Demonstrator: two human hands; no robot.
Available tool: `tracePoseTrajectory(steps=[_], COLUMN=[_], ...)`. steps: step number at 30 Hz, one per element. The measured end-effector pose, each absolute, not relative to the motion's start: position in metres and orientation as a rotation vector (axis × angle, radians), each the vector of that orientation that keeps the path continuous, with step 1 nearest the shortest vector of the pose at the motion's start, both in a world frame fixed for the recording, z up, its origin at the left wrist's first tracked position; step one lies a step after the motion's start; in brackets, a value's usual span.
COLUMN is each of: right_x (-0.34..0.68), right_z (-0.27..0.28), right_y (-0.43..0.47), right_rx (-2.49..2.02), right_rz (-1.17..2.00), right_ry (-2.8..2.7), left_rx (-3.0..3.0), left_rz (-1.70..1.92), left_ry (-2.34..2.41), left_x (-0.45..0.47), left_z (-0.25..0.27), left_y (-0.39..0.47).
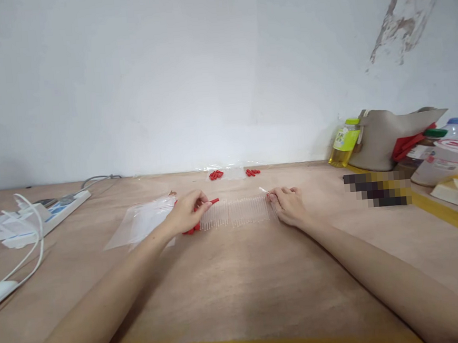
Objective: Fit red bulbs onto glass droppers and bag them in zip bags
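Observation:
My left hand (188, 211) pinches a small red rubber bulb (215, 200) between thumb and fingertips, its end pointing right. More red bulbs (193, 230) lie under and beside that hand, partly hidden by it. Between my hands, thin clear dropper tubes (236, 213) lie side by side in a long row on the wooden table. At the row's right end my right hand (287, 205) is closed on a clear dropper tube (263, 190), which sticks out up and to the left. A speck of red shows at its fingertips; what it belongs to is hard to make out.
Clear plastic bags (141, 220) lie left of my left hand. Two groups of red bulbs (216, 175) rest near the wall on clear plastic. A power strip (58, 216) with cables stands left; a yellow-green bottle (343, 144), a grey bag (388, 138) and containers stand right.

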State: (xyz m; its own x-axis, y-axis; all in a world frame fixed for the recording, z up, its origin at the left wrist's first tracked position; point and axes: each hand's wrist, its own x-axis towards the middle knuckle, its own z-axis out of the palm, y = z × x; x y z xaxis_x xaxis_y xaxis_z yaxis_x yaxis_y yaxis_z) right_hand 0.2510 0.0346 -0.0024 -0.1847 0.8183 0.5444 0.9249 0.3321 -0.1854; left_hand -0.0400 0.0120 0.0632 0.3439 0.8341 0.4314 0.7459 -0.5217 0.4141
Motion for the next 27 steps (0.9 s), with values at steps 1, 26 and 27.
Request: tracePoseTrajectory(steps=[1, 26, 27], right_x=[0.252, 0.214, 0.213], right_z=[-0.002, -0.001, -0.001], right_y=[0.036, -0.004, -0.005], right_rx=[-1.558, -1.165, -1.163], right_rz=[-0.254, -0.145, -0.133], right_ry=[-1.995, -2.271, -2.276], left_rx=[2.453, 2.408, 2.419], left_rz=[0.971, 1.135, 1.122], left_ry=[1.379, 1.113, 1.104], left_x=[-0.032, -0.004, -0.003], left_z=[0.055, -0.002, -0.001], left_y=[0.010, 0.000, 0.000])
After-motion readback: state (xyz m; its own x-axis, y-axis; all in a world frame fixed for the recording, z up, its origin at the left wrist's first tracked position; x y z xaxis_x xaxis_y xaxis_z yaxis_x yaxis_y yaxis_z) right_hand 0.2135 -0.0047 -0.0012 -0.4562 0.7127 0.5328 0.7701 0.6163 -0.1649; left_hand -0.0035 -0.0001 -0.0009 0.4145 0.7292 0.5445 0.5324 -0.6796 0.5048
